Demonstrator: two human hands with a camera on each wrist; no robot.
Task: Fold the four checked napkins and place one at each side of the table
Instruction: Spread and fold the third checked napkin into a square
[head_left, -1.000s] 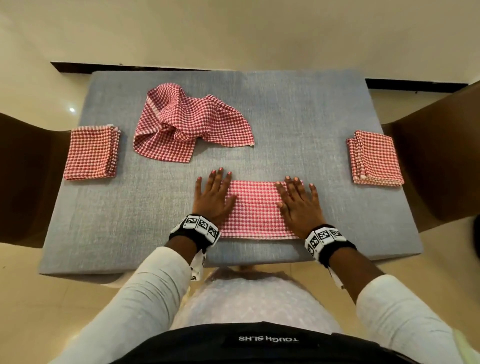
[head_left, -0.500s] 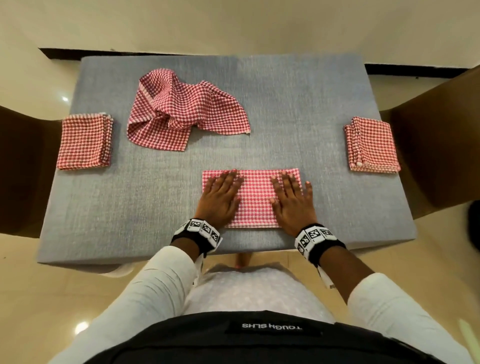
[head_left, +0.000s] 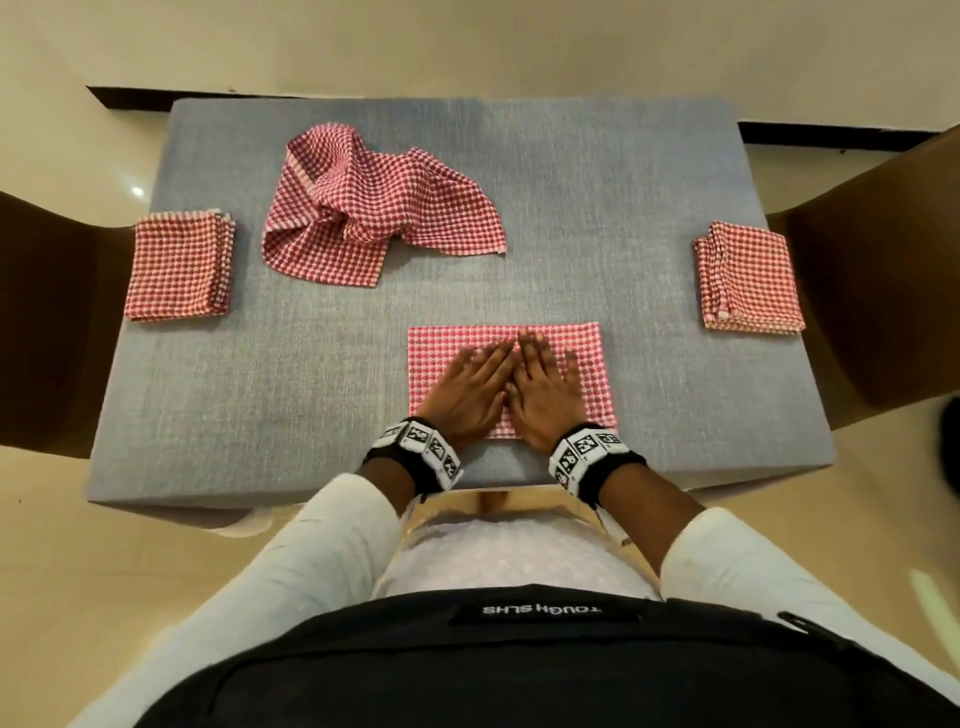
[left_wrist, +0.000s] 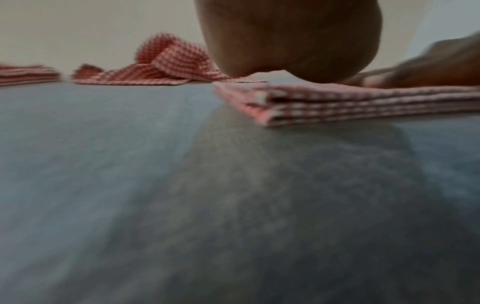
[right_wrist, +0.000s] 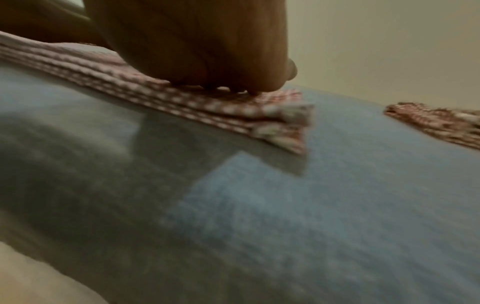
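A folded red-checked napkin lies near the front edge of the grey table. My left hand and right hand press flat on it side by side, fingers straight. The left wrist view shows this napkin's layered edge under my palm; in the right wrist view its corner sticks out. One folded napkin sits at the left side, another at the right side. An unfolded, crumpled napkin lies at the back left.
Brown chairs stand at the left and right of the table. A dark skirting strip runs behind it. Bare grey table surface spans the back right and front left.
My hands slid inward along the folded napkin from its two ends until they lie together at its middle. The napkin stayed in place.
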